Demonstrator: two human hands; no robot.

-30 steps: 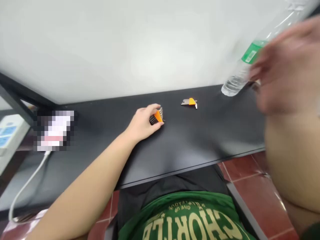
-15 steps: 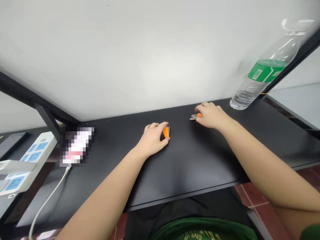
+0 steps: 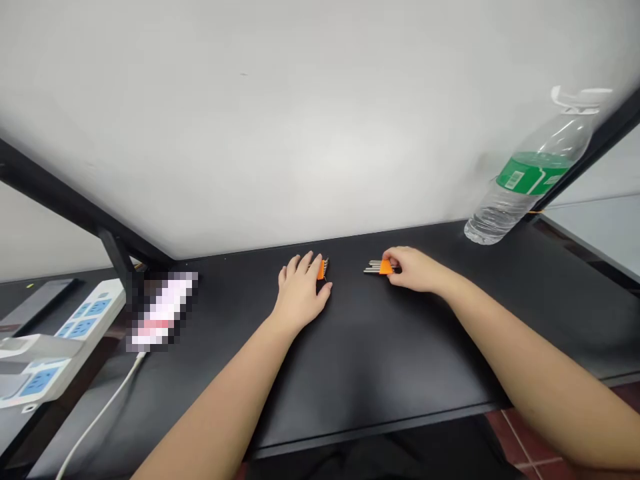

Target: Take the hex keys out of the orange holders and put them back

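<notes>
Left key set and right key set: orange-holdered pair; right-hand keys silver-grey.
Table: black. Frame: black. Wall: pale grey, whiter at centre. Bottle: clear; label green with white barcode patch and white line; handle white. Power strip: white; socket panels light blue. Cable: white. Pixelated device: whitish lilac, pink band. Floor tiles: dark red, pale joint lines.

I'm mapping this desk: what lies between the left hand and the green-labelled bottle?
In the head view: the right hand, pinching an orange holder of metal keys; nearer the left hand, a second orange holder at its fingers.
</notes>
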